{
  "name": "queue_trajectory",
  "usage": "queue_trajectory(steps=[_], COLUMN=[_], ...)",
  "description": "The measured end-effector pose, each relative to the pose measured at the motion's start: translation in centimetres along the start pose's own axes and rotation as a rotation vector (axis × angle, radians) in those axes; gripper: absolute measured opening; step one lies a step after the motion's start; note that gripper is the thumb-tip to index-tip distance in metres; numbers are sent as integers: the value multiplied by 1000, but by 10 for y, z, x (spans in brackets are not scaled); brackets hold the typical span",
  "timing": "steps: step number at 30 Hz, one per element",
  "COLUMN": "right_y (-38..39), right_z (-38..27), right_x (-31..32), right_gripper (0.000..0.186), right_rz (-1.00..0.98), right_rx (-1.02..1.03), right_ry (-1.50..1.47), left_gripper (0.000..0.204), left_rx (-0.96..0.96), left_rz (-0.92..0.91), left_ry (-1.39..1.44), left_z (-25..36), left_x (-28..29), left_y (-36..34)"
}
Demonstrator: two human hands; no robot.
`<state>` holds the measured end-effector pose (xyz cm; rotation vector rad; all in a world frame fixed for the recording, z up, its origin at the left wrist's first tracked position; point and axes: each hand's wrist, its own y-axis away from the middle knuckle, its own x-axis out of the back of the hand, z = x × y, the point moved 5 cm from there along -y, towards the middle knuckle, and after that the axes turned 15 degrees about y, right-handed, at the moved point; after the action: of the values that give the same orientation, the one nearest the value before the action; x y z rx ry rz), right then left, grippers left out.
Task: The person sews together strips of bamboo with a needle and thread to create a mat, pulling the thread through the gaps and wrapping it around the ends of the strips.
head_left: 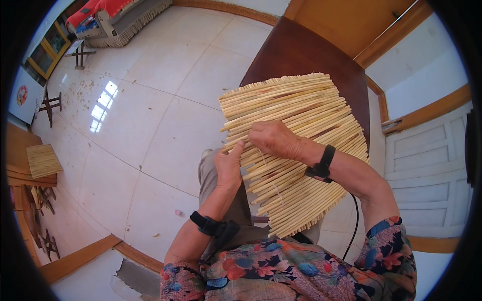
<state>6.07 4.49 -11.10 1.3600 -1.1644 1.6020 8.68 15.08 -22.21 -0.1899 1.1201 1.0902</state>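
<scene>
A mat of pale straw-coloured stalks with pale thread across it lies over my lap and partly on a dark brown surface with a curved edge. My left hand grips the mat's left edge, thumb raised onto the stalk ends and fingers partly hidden. My right hand is on the mat just right of the left thumb, fingers curled and pinched; whether they hold thread or a stalk is too small to tell. Dark straps with small devices sit on both forearms.
Pale floor tiles carry scattered straw bits. A couch with red cover stands at top left, folding stools along the left, beside a small board of stalks. A white panelled door is at right, a wooden door at top.
</scene>
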Motion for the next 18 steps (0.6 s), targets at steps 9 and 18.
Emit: queue_trajectory(steps=[9, 18], right_y=[-9, 10], right_z=[12, 10], right_x=[78, 48], right_gripper=[13, 13], right_rz=[290, 168], right_rx=[-276, -808], right_ry=[-539, -1406], left_gripper=[28, 30], left_rx=[60, 173], left_rz=[-34, -121], left_ry=[-53, 125], left_z=[-7, -18], left_x=[5, -2], left_y=[-5, -7])
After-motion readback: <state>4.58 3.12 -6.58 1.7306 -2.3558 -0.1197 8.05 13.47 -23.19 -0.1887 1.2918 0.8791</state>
